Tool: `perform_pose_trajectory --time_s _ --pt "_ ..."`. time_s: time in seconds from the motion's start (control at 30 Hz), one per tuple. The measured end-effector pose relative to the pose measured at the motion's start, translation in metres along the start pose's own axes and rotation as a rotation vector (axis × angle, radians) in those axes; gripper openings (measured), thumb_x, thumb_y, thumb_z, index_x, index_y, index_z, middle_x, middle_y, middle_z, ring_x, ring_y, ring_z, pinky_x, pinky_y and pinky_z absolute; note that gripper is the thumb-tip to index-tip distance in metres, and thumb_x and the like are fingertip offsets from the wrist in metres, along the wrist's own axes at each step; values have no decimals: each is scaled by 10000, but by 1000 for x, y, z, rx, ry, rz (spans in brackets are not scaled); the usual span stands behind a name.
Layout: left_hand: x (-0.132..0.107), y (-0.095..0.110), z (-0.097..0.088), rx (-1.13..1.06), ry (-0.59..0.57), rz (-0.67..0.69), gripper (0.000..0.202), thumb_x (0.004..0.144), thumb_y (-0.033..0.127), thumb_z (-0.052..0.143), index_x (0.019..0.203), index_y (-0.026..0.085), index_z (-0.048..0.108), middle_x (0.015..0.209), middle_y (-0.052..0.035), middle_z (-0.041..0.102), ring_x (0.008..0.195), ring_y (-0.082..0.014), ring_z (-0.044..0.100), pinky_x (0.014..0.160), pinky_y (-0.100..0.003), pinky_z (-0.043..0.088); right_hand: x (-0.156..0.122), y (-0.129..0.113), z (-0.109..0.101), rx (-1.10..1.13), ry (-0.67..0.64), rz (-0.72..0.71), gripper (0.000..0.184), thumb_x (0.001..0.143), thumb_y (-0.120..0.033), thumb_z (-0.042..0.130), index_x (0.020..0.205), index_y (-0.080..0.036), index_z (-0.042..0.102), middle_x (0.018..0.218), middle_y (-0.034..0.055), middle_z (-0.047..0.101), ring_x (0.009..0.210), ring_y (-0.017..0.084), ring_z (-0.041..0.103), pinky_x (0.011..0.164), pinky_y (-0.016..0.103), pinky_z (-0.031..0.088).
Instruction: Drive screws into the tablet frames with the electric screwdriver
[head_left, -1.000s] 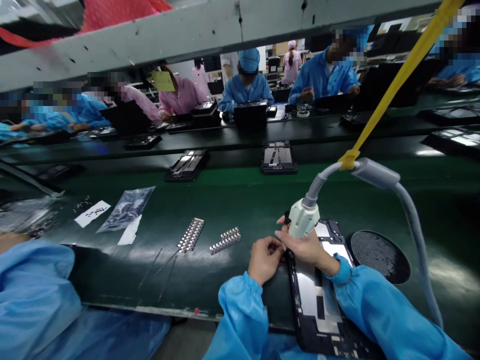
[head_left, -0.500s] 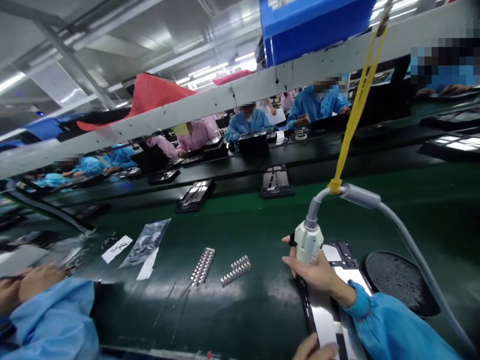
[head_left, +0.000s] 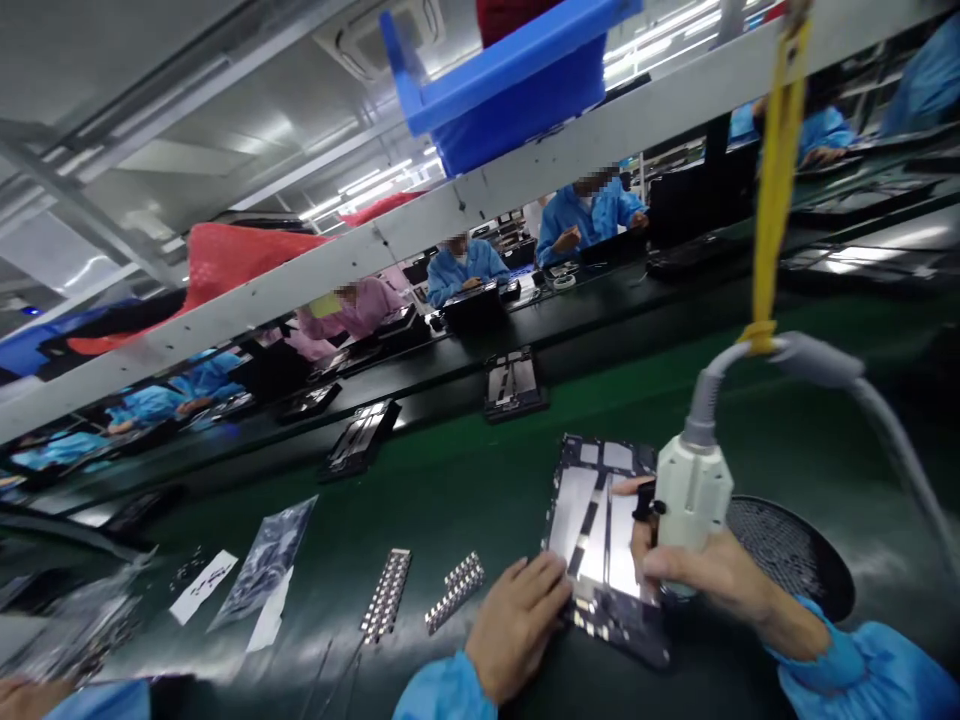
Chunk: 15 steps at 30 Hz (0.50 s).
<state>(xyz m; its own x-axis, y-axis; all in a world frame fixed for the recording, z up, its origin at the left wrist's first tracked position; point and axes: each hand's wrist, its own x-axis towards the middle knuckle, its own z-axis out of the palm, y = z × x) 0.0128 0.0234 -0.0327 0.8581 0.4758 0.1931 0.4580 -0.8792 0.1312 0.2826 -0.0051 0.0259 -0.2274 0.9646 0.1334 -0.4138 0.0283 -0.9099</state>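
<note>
A tablet with its inside exposed (head_left: 555, 500) lies on the green work surface before me, with silvery battery panels and a dark frame. My left hand (head_left: 521, 615) grips its lower left edge, fingers together and tips over the rim. In my right hand (head_left: 705, 575) is a pale electric screwdriver (head_left: 691, 495), held upright at the tablet's right side. Its grey cable leaves the top, where a yellow strap (head_left: 772, 200) suspends it. The screwdriver's tip is hidden behind my fingers, so I cannot tell whether it touches the tablet.
Left of my hands lie two strips of small metal parts (head_left: 386, 597), (head_left: 455, 592), a plastic bag (head_left: 270, 555) and white paper (head_left: 202, 587). A round black mat (head_left: 795, 555) is at right. More opened tablets (head_left: 515, 383) lie farther back. A co-worker's sleeve (head_left: 97, 700) shows lower left.
The tablet has turned and lies farther from me. My left hand has come up to its left edge. My right hand and the screwdriver appear farther right as the view shifted.
</note>
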Motion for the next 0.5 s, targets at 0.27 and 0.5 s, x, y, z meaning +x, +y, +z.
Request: perform_pose_trajectory --time_s 0.27,0.5 --pt "159 -57 21 -219 184 -294 394 834 177 558 1224 207 605 1336 -120 560 1303 -340 442 1061 -476 393 5 15 14 -166 -10 123 362 554 -266 771 857 -181 591 595 -51 487 486 93 423 453 213 355" --pt "246 -102 15 -10 197 -545 410 796 91 547 1203 102 593 1357 -227 506 1331 -400 376 1055 -545 343 12 42 10 -102 19 112 324 549 -282 739 827 -187 603 664 -41 495 579 106 424 538 222 356"
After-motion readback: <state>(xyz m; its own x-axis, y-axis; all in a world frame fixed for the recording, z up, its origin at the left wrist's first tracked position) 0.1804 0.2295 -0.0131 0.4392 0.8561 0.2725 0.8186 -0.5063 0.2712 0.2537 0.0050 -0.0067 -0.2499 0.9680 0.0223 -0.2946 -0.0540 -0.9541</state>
